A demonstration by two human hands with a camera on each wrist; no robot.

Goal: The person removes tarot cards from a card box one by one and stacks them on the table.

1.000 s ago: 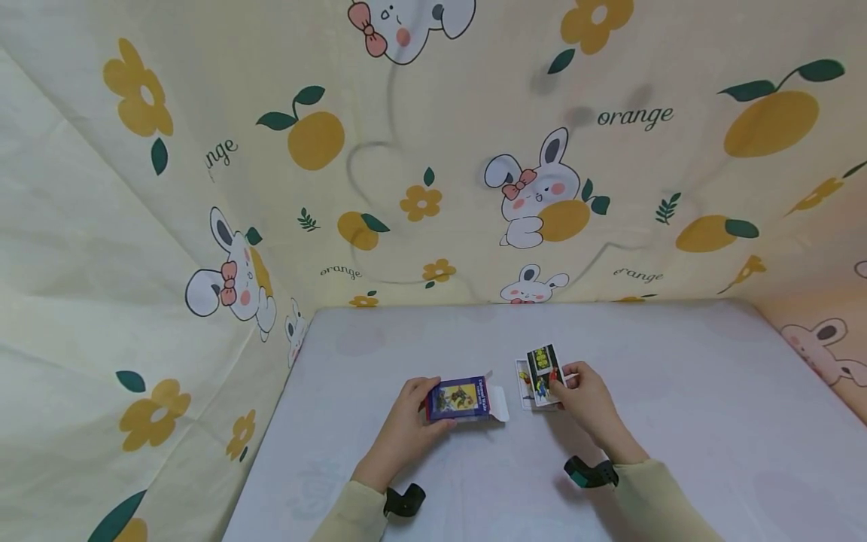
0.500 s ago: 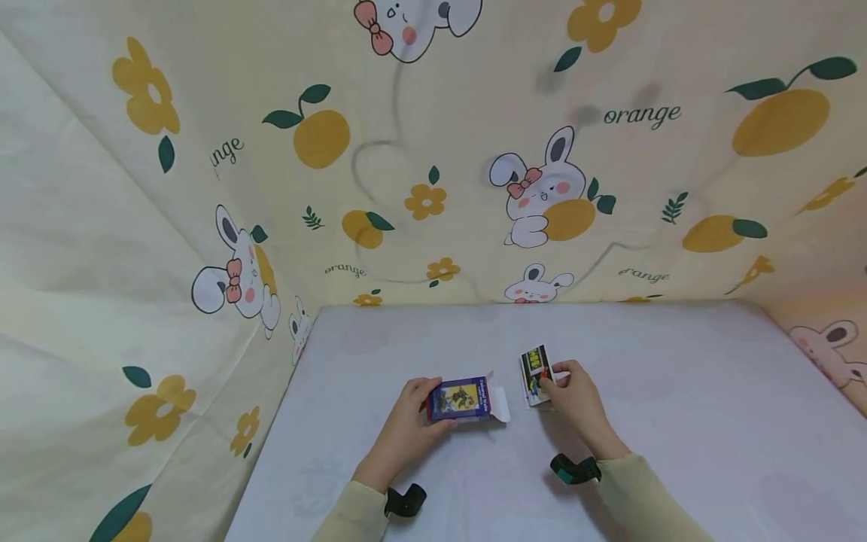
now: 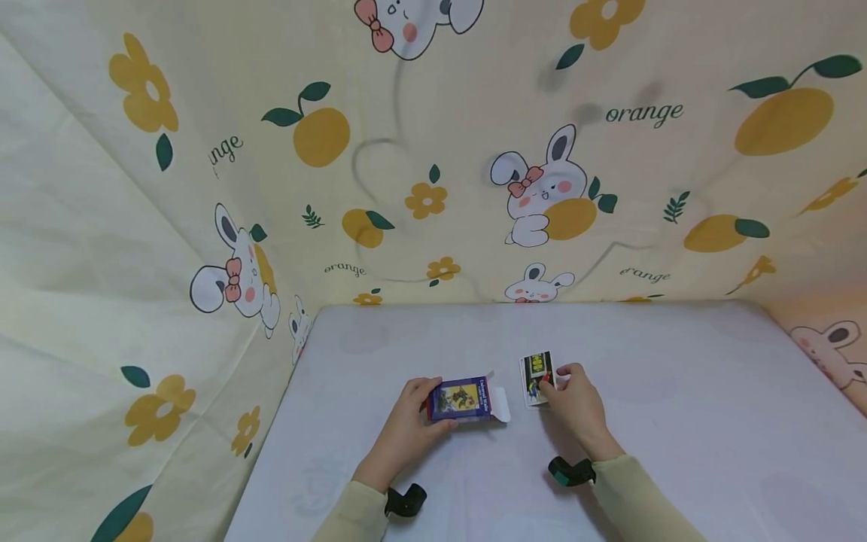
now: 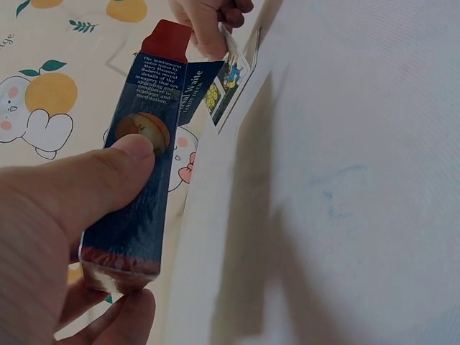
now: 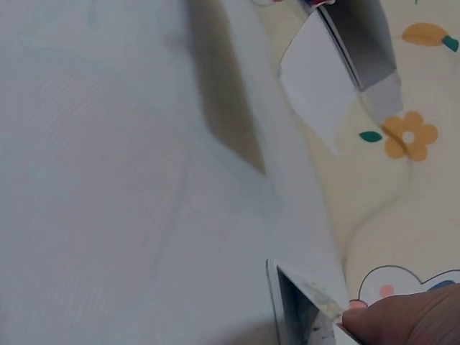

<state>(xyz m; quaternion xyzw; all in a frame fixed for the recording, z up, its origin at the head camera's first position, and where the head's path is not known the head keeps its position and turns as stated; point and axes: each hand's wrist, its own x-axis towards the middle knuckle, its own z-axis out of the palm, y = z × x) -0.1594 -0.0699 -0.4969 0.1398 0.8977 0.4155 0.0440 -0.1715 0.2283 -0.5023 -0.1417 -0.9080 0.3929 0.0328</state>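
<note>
Your left hand (image 3: pixel 415 421) has thumb and fingers round the Universal Waite tarot box (image 3: pixel 460 399), and your right hand (image 3: pixel 579 406) pinches tarot cards (image 3: pixel 537 366) just past its open flap (image 3: pixel 500 405). These cards are out; what is left inside you can't tell. There's room on the white table (image 3: pixel 684 391) right of your right hand, and beyond both hands it meets patterned cloth (image 3: pixel 467 143).

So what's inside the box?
Looking into the box, I see only grey inner walls near its opening. Deeper in is covered by the box itself, so I can't tell whether anything's there.
</note>
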